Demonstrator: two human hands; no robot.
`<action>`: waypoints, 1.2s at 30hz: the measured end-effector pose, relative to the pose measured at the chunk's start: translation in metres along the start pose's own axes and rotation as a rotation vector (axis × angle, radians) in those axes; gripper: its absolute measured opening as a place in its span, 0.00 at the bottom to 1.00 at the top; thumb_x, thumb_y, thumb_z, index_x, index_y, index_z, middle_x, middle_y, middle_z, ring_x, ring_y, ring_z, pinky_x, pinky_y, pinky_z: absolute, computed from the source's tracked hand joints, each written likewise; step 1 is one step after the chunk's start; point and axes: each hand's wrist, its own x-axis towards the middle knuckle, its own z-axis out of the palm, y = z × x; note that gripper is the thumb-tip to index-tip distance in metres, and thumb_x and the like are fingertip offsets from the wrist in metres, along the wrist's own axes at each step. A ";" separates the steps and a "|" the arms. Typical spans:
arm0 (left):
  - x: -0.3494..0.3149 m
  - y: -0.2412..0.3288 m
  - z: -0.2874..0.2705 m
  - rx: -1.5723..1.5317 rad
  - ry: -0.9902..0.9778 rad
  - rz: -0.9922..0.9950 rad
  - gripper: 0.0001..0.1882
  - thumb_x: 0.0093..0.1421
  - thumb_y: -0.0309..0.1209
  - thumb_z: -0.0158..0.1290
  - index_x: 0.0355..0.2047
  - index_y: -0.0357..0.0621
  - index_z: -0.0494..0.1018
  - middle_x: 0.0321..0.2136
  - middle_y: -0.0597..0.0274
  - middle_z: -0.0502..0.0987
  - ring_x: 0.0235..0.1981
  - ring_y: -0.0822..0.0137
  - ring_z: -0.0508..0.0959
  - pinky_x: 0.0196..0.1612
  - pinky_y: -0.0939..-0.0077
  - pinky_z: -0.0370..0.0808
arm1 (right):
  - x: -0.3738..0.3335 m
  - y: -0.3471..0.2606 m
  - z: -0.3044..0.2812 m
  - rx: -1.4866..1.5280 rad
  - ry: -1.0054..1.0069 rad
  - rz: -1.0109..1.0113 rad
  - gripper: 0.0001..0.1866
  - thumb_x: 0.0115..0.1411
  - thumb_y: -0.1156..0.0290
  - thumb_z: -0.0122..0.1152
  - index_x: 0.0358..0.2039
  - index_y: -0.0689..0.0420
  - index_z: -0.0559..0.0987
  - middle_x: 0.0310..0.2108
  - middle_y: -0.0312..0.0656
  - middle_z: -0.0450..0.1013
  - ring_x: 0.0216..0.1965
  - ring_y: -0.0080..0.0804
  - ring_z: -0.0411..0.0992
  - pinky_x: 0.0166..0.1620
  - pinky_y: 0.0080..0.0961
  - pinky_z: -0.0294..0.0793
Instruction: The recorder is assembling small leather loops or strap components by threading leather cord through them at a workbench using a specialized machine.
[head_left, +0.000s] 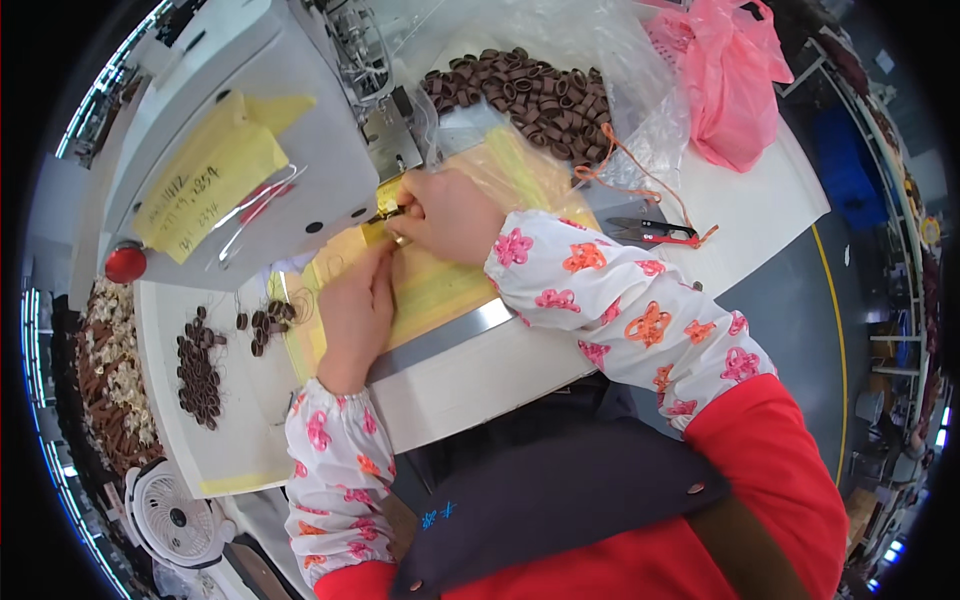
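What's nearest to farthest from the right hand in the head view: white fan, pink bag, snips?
From the right hand:
1. Snips, to its right on the table.
2. Pink bag, at the upper right.
3. White fan, down at the lower left.

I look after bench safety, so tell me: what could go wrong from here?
The right hand and left hand are both close under the machine, so a slip might hurt a finger if it runs. The right sleeve lies near the snips and might nudge them. The brown loops are heaped loosely, so a bump might scatter some.
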 end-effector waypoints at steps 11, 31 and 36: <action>-0.022 0.009 0.000 -0.365 0.130 0.099 0.07 0.53 0.23 0.49 0.33 0.36 0.74 0.19 0.55 0.73 0.16 0.67 0.71 0.22 0.80 0.66 | -0.016 -0.015 -0.017 0.624 -0.429 0.431 0.11 0.51 0.72 0.59 0.30 0.67 0.71 0.23 0.42 0.72 0.22 0.23 0.73 0.24 0.15 0.73; 0.011 -0.015 -0.001 -0.458 0.004 -0.151 0.08 0.51 0.28 0.53 0.32 0.42 0.75 0.09 0.66 0.63 0.12 0.76 0.61 0.18 0.81 0.59 | -0.006 -0.011 -0.034 0.521 -0.479 0.317 0.05 0.54 0.77 0.54 0.29 0.65 0.70 0.20 0.39 0.71 0.19 0.20 0.68 0.22 0.15 0.68; 0.012 -0.016 -0.002 -0.496 -0.009 -0.198 0.11 0.49 0.27 0.56 0.35 0.45 0.76 0.09 0.68 0.59 0.13 0.80 0.57 0.17 0.83 0.57 | 0.013 -0.009 -0.024 0.547 -0.617 0.369 0.05 0.55 0.75 0.53 0.28 0.64 0.70 0.20 0.39 0.71 0.18 0.20 0.69 0.20 0.15 0.68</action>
